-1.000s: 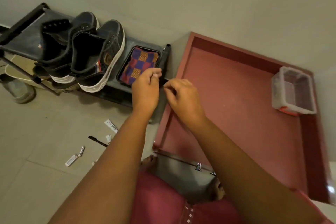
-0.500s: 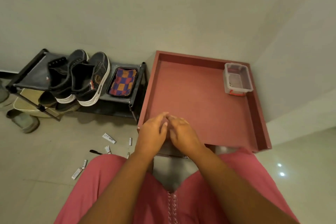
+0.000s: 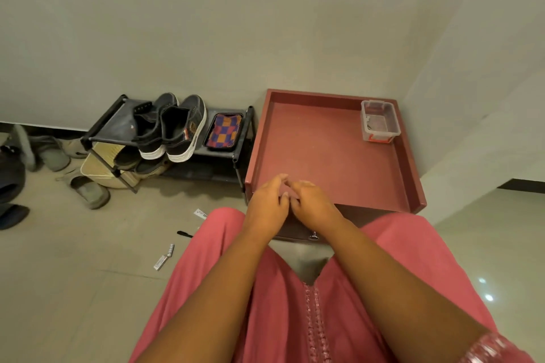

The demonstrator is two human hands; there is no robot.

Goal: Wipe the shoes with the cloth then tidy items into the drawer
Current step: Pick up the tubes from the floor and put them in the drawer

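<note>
A pair of dark sneakers (image 3: 174,127) with white soles stands on the top shelf of a black shoe rack (image 3: 106,124). Beside them the folded checked cloth (image 3: 224,131) lies in a black tray. The red drawer (image 3: 413,174) stands pulled open to the right of the rack. My left hand (image 3: 267,206) and my right hand (image 3: 314,205) meet over the drawer's front edge, fingertips touching, fingers loosely bent. Nothing shows in either hand.
A clear plastic box (image 3: 380,122) sits in the drawer's far right corner. On the floor to my left lie a white tube (image 3: 200,213), a thin black item (image 3: 184,234) and another small tube (image 3: 163,258). Slippers (image 3: 88,191) lie left of the rack.
Both hands have drawn back from the cloth tray on the rack to the drawer's front edge. The view has pulled back and now takes in the whole rack and drawer.
</note>
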